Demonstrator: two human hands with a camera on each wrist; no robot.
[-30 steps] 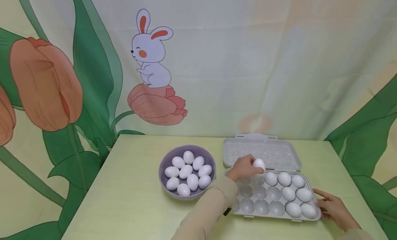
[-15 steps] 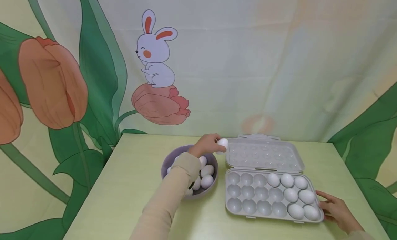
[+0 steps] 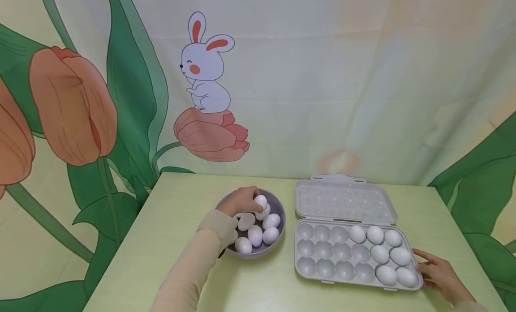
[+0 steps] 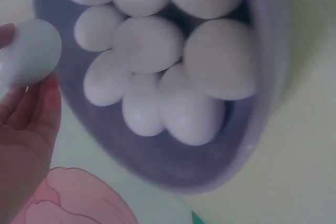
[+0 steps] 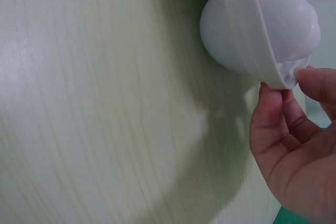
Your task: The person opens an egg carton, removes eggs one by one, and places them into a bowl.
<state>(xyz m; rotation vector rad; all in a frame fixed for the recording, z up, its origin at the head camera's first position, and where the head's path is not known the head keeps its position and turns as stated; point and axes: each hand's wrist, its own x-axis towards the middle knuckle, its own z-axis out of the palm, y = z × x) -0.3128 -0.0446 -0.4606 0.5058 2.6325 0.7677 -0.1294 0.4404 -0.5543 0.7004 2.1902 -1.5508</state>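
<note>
My left hand (image 3: pixel 241 202) pinches a white egg (image 3: pixel 261 200) between thumb and fingers, over the back part of the purple-grey bowl (image 3: pixel 281 229). In the left wrist view the held egg (image 4: pixel 32 51) overlaps the bowl rim, and more white eggs (image 4: pixel 148 44) lie heaped inside. My forearm and hand hide some of these in the head view. At the right, my right hand (image 3: pixel 439 274) grips the right end of the egg tray (image 3: pixel 322 278). Seen from the right wrist, its thumb is on top of the tray rim (image 5: pixel 252 30) and the fingers are beneath.
Several eggs (image 3: pixel 380 254) fill the right-hand cups of the tray, while the cups (image 3: pixel 325 267) at its left hold none. Its clear lid (image 3: pixel 342 200) lies folded back behind it. A curtain (image 3: pixel 282 101) with a printed rabbit and tulips hangs along the table's (image 3: pixel 169 200) back edge.
My left hand has carried the egg leftward from above the tray to over the bowl. My right hand has kept its grip on the tray's end. The head view has shifted slightly.
</note>
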